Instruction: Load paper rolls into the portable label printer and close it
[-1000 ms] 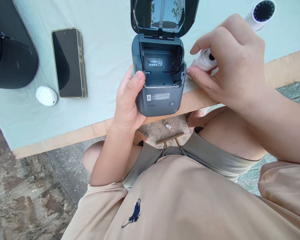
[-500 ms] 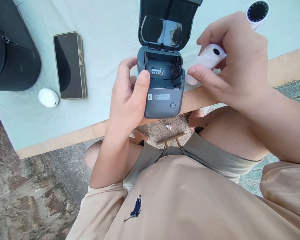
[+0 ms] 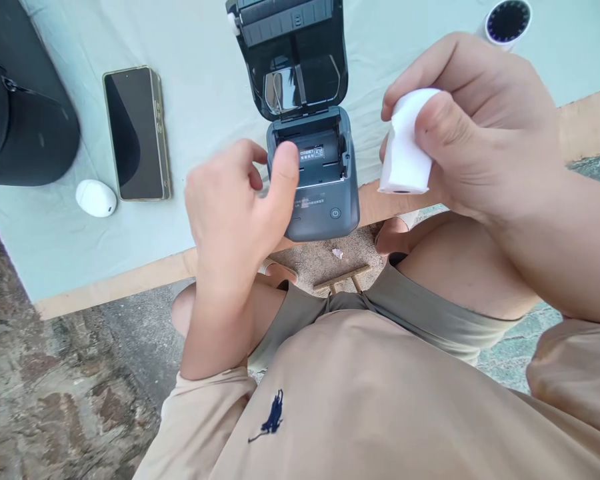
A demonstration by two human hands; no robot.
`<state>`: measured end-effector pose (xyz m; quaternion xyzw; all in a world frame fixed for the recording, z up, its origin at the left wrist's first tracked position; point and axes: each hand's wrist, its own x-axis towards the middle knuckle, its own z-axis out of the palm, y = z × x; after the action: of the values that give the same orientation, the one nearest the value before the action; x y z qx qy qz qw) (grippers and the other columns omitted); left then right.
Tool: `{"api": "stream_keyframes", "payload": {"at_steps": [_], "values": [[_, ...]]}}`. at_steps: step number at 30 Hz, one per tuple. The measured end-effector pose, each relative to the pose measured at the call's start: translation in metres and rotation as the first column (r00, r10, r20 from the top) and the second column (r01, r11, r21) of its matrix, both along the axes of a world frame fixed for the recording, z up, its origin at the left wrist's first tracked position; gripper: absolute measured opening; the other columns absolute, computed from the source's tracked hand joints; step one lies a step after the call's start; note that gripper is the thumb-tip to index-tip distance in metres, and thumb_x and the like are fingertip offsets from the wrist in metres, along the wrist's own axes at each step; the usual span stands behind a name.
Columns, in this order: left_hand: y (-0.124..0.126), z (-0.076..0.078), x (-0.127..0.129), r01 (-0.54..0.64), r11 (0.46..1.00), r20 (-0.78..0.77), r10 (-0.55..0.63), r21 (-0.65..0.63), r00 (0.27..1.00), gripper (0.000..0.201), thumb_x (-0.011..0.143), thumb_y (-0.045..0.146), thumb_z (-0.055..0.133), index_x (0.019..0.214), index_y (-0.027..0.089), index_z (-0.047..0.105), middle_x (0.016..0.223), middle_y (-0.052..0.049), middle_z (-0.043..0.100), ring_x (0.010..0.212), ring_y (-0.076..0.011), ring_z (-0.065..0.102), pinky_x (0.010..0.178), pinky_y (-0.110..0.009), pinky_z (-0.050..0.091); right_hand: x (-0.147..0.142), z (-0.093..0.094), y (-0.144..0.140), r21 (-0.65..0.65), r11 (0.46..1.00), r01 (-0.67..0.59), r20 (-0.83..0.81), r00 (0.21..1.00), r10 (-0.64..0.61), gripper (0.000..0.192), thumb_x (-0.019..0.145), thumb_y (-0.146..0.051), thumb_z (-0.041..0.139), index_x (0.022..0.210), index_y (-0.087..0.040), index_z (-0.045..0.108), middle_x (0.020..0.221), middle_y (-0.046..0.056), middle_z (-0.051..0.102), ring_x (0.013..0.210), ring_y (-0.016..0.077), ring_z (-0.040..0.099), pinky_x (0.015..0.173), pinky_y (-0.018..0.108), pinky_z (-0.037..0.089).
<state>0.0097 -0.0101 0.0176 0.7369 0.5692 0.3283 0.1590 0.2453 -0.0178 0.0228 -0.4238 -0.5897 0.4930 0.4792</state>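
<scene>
Dark-grey label printer [image 3: 347,217], lid [image 3: 325,73] raised, at the desk's [image 3: 113,289] near edge, Chinese-lettered label [image 3: 312,153] inside; left hand [image 3: 230,200] half-curled at the printer's left side, grip unclear; right hand [image 3: 500,130] clasping a white paper roll [image 3: 407,159].

The dark gray printer [image 3: 317,223] is at the bench's [image 3: 205,87] near edge, lid [image 3: 313,70] open. A white paper roll [image 3: 405,157] is held, tipped, to its right.

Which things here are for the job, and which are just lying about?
For the job, it seems:
- the dark printer, its lid open
- the white roll, held in the right grip

Just lying about:
- the phone
- the white oval case
- the black zipped bag
- the white cylinder with a dark round end
</scene>
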Motion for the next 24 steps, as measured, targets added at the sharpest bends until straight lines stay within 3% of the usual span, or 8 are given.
{"api": "stream_keyframes", "payload": {"at_steps": [2, 5, 9, 13, 17, 19, 22, 24], "values": [[-0.007, 0.012, 0.004, 0.118, 0.988, 0.038, -0.122, 0.097, 0.992, 0.041, 0.089, 0.066, 0.06, 0.093, 0.026, 0.066, 0.086, -0.005, 0.063, 0.082, -0.024, 0.058, 0.075, -0.039, 0.044, -0.004, 0.002, -0.001, -0.048, 0.997, -0.06, -0.045, 0.997, 0.058, 0.038, 0.09, -0.052, 0.068, 0.097, -0.015, 0.065, 0.083, 0.001, 0.061, 0.058, 0.0037, 0.052, 0.048, 0.023, 0.035], [-0.013, 0.025, 0.012, 0.344, 0.929, 0.042, -0.352, 0.139, 0.935, 0.05, 0.085, 0.062, 0.069, 0.121, 0.028, 0.064, 0.127, -0.007, 0.065, 0.125, -0.032, 0.057, 0.101, -0.048, 0.051, -0.013, 0.005, -0.001, -0.087, 0.985, -0.151, -0.161, 0.978, 0.136, 0.037, 0.088, -0.046, 0.071, 0.102, -0.015, 0.058, 0.089, 0.001, 0.059, 0.061, 0.0054, 0.056, 0.047, 0.023, 0.042], [-0.012, 0.027, 0.019, 0.51, 0.84, 0.209, -0.541, 0.187, 0.814, 0.04, 0.084, 0.054, 0.077, 0.118, 0.037, 0.062, 0.12, 0.0, 0.069, 0.119, -0.0306, 0.065, 0.103, -0.054, 0.055, -0.027, 0.009, 0.002, -0.071, 0.981, -0.182, -0.246, 0.956, 0.159, 0.043, 0.084, -0.046, 0.077, 0.095, -0.017, 0.046, 0.087, -0.002, 0.05, 0.064, 0.0026, 0.048, 0.05, 0.021, 0.04], [-0.01, 0.028, 0.022, 0.483, 0.873, 0.326, -0.478, 0.072, 0.816, 0.026, 0.083, 0.033, 0.081, 0.104, 0.033, 0.066, 0.111, 0.0, 0.071, 0.114, -0.0253, 0.065, 0.105, -0.049, 0.054, -0.033, 0.013, 0.003, -0.081, 0.973, -0.216, -0.285, 0.941, 0.185, 0.044, 0.088, -0.049, 0.071, 0.085, -0.018, 0.04, 0.073, -0.004, 0.048, 0.059, 0.0031, 0.046, 0.049, 0.02, 0.035], [-0.012, 0.027, 0.023, 0.328, 0.927, 0.4, -0.374, 0.181, 0.837, 0.024, 0.088, 0.054, 0.073, 0.095, 0.033, 0.064, 0.096, -0.003, 0.064, 0.098, -0.025, 0.062, 0.088, -0.05, 0.054, -0.028, 0.017, 0.004, -0.121, 0.948, -0.296, -0.298, 0.921, 0.249, 0.039, 0.089, -0.046, 0.07, 0.099, -0.015, 0.049, 0.084, -0.001, 0.055, 0.069, 0.0038, 0.054, 0.055, 0.019, 0.047], [-0.013, 0.027, 0.022, 0.318, 0.948, 0.338, -0.3, 0.0, 0.892, 0.025, 0.09, 0.051, 0.073, 0.1, 0.031, 0.062, 0.105, -0.003, 0.061, 0.103, -0.0228, 0.061, 0.092, -0.048, 0.053, -0.025, 0.02, 0.004, -0.153, 0.93, -0.335, -0.271, 0.919, 0.286, 0.048, 0.081, -0.038, 0.078, 0.111, -0.014, 0.05, 0.105, 0.003, 0.059, 0.086, 0.006, 0.061, 0.063, 0.019, 0.057], [-0.014, 0.027, 0.017, 0.296, 0.955, 0.339, -0.273, -0.016, 0.9, 0.042, 0.086, 0.068, 0.068, 0.101, 0.029, 0.062, 0.112, -0.004, 0.063, 0.115, -0.0247, 0.062, 0.095, -0.049, 0.055, -0.024, 0.023, 0.006, -0.201, 0.922, -0.33, -0.222, 0.932, 0.285, 0.052, 0.074, -0.028, 0.08, 0.115, -0.014, 0.05, 0.123, 0.007, 0.058, 0.111, 0.0094, 0.064, 0.069, 0.017, 0.063], [-0.014, 0.026, 0.014, 0.307, 0.952, 0.342, -0.289, 0.003, 0.894, 0.045, 0.086, 0.071, 0.064, 0.103, 0.029, 0.064, 0.128, -0.004, 0.064, 0.127, -0.0262, 0.06, 0.103, -0.051, 0.056, -0.024, 0.024, 0.005, -0.218, 0.927, -0.307, -0.214, 0.941, 0.261, 0.049, 0.073, -0.027, 0.08, 0.112, -0.015, 0.052, 0.116, 0.004, 0.063, 0.111, 0.01, 0.066, 0.073, 0.018, 0.063]]}}
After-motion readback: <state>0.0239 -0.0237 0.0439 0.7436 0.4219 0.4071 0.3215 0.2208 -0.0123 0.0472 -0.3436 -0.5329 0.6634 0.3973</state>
